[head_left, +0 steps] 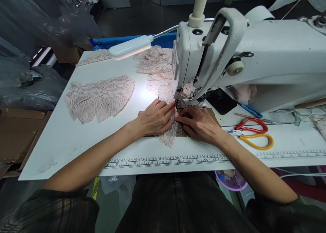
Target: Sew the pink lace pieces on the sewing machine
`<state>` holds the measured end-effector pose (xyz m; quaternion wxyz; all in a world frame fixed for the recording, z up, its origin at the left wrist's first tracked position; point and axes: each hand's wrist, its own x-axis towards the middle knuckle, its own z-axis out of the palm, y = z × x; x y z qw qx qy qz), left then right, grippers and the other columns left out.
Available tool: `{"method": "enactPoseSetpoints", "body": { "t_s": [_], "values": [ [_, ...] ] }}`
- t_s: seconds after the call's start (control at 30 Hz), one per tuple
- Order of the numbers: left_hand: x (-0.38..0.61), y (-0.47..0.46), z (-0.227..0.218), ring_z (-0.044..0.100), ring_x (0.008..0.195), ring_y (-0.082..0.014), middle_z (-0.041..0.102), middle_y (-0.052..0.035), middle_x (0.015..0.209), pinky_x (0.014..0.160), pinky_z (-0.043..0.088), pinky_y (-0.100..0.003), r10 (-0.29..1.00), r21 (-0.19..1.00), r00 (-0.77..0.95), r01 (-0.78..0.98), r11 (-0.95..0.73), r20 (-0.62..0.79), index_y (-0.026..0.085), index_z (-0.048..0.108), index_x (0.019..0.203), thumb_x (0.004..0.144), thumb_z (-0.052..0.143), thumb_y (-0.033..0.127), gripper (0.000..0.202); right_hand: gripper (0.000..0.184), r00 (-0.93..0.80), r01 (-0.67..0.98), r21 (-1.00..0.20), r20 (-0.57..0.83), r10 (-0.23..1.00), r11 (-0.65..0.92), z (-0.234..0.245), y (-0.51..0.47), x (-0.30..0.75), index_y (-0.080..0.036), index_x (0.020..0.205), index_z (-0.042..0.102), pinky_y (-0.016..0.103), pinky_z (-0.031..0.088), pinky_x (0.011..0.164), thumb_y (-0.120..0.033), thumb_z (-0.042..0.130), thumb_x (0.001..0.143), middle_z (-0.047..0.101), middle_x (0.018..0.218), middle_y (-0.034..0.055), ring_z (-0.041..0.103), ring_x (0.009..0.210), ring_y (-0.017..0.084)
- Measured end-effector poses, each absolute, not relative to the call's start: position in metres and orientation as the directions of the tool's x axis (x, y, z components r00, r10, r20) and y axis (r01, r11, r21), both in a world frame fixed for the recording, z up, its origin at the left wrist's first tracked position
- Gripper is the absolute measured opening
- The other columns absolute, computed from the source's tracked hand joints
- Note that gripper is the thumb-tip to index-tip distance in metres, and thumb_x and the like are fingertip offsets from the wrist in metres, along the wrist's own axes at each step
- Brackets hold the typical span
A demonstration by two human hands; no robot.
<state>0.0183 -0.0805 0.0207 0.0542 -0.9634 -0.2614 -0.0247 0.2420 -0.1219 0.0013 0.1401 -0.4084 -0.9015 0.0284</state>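
Pale pink lace fabric (pixel 168 138) lies under the needle area of a white sewing machine (pixel 187 59), its pointed end hanging toward me. My left hand (pixel 156 117) rests flat on the lace, fingers stretched out to the presser foot (pixel 178 103). Just right of the foot, my right hand (pixel 200 123) has its fingers bent, with thumb and index finger pinching the lace's right edge. The needle itself is hidden by the hands and the machine head. More of the lace strip (pixel 163 87) continues behind the foot.
A cut lace piece (pixel 102 97) lies at left, with a lace pile (pixel 155 61) behind. Red-and-yellow-handled scissors (pixel 252 132), blue snips (pixel 251 110) and a black phone-like slab (pixel 221 101) are at right. A lamp (pixel 131 47) overhangs. A ruler strip (pixel 163 162) lines the front edge.
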Motion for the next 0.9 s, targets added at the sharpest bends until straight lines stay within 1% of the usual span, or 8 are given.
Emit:
{"method": "enactPoseSetpoints", "body": {
  "t_s": [0.13,0.27,0.4,0.53,0.7,0.8,0.9],
  "values": [
    [0.015,-0.078,0.015,0.055,0.106,-0.0324,0.051,-0.0200,0.144,0.089,0.040,-0.048,0.525,-0.010,0.841,0.531,-0.847,0.133,0.005,0.058,0.128,0.098,0.041,0.035,0.045,0.034,-0.624,0.728,-0.177,0.232,0.747,0.663,0.000,-0.122,0.243,-0.026,0.121,0.068,0.044,0.034,0.084,-0.021,0.049,0.094,0.059,0.114,0.0123,0.047,0.102,0.029],
    [0.012,-0.078,0.011,0.054,0.112,-0.0348,0.051,-0.0213,0.144,0.091,0.039,-0.051,0.534,0.074,0.829,0.529,-0.845,0.165,0.007,0.057,0.130,0.097,0.045,0.035,0.045,0.034,-0.623,0.726,-0.188,0.230,0.748,0.662,-0.001,-0.122,0.244,-0.025,0.123,0.067,0.044,0.036,0.086,-0.022,0.049,0.095,0.058,0.114,0.0129,0.046,0.105,0.029],
    [0.012,-0.077,0.010,0.054,0.113,-0.0349,0.051,-0.0208,0.144,0.092,0.039,-0.052,0.544,0.077,0.823,0.539,-0.839,0.164,0.008,0.057,0.130,0.097,0.045,0.034,0.044,0.034,-0.617,0.720,-0.219,0.233,0.752,0.659,-0.003,-0.122,0.245,-0.026,0.125,0.065,0.046,0.038,0.089,-0.023,0.050,0.095,0.057,0.115,0.0127,0.046,0.107,0.029],
    [0.012,-0.076,0.009,0.054,0.114,-0.0345,0.052,-0.0184,0.145,0.094,0.038,-0.050,0.551,0.070,0.819,0.548,-0.834,0.160,0.009,0.058,0.130,0.097,0.044,0.035,0.044,0.033,-0.607,0.719,-0.240,0.241,0.757,0.653,-0.005,-0.122,0.245,-0.026,0.123,0.066,0.046,0.039,0.089,-0.022,0.050,0.094,0.058,0.115,0.0126,0.046,0.107,0.030],
    [0.012,-0.077,0.006,0.053,0.114,-0.0337,0.051,-0.0178,0.146,0.095,0.039,-0.050,0.562,0.122,0.804,0.549,-0.827,0.192,0.008,0.058,0.129,0.097,0.043,0.035,0.045,0.032,-0.573,0.710,-0.300,0.281,0.770,0.637,-0.008,-0.123,0.243,-0.025,0.120,0.068,0.045,0.040,0.089,-0.022,0.051,0.094,0.058,0.113,0.0125,0.048,0.107,0.028],
    [0.012,-0.078,0.005,0.052,0.115,-0.0328,0.050,-0.0177,0.146,0.096,0.038,-0.051,0.573,0.161,0.791,0.550,-0.820,0.214,0.009,0.058,0.130,0.096,0.046,0.035,0.044,0.031,-0.547,0.705,-0.339,0.299,0.782,0.623,-0.010,-0.123,0.243,-0.025,0.118,0.070,0.046,0.040,0.091,-0.022,0.051,0.094,0.059,0.114,0.0121,0.049,0.107,0.028],
    [0.012,-0.079,0.004,0.052,0.115,-0.0318,0.050,-0.0171,0.147,0.097,0.038,-0.051,0.582,0.164,0.783,0.558,-0.813,0.219,0.011,0.057,0.130,0.096,0.046,0.035,0.043,0.031,-0.541,0.698,-0.356,0.305,0.784,0.621,-0.012,-0.122,0.243,-0.026,0.119,0.070,0.046,0.040,0.091,-0.022,0.052,0.094,0.059,0.115,0.0119,0.050,0.107,0.028]
  ]
}}
